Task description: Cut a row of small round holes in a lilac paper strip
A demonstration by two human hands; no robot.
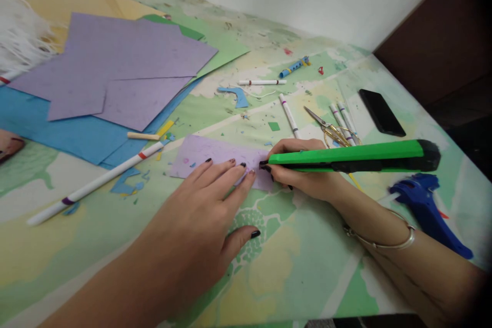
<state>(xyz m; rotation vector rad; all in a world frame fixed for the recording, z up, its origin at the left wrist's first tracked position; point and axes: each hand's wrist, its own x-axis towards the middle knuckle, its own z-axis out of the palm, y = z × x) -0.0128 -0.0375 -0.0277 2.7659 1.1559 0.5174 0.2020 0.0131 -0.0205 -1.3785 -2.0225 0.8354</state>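
A small strip of purple paper (192,152) lies on the patterned tablecloth in front of me. My left hand (211,205) rests with its fingers stretched out, their tips pressing on the strip. In my right hand (303,174) is a green box cutter (353,156), gripped near its front end, with its black back end pointing right. The cutter's tip meets the strip's right part; the blade itself is hidden by the fingers. Tiny blue scraps lie on the paper close to my left fingertips.
Purple sheets (134,51) overlap blue sheets (46,123) at left. Long white markers, a wooden stick (143,136) and paper scraps lie around. Scissors (326,125), a black phone (382,112) and a blue glue gun (426,210) are on the right. A white wall rises behind.
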